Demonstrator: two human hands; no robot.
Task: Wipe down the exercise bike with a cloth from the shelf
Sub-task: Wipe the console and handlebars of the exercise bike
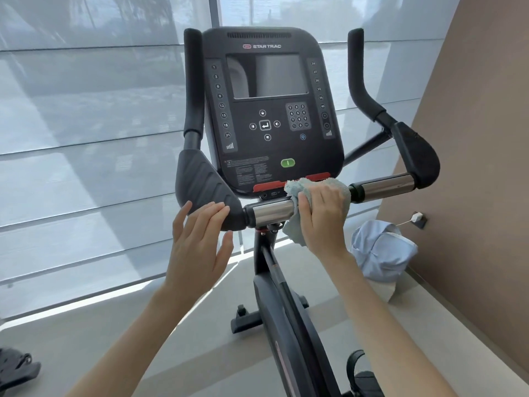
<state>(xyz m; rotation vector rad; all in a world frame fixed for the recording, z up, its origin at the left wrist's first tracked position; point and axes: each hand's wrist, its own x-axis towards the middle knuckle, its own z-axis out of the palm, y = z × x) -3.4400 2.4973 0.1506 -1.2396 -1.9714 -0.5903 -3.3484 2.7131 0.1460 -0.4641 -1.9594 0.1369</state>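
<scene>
The black exercise bike (269, 296) fills the centre of the frame, its dark lower frame rising from the bottom edge toward me. Just above it, my left hand (197, 239) lies open, straight fingers resting against the lower edge of the black padded elbow rest (206, 184) at centre left. My right hand (323, 219) is curled round the pale blue terry cloth (317, 184), gripping it against the middle of the handlebar, between the two shiny chrome sleeves (270, 212). So the cloth is fetched and on the bike, and I judge the wiping under way at the crossbar.

Nothing shows me which surfaces are clean already. Beyond the cloth, the black console with its dark screen and keypad (272, 110) and the two upright foam grips (192, 81) at upper centre probably remain, as does the lower frame. The seat is out of view. Behind stands a shaded window.
</scene>
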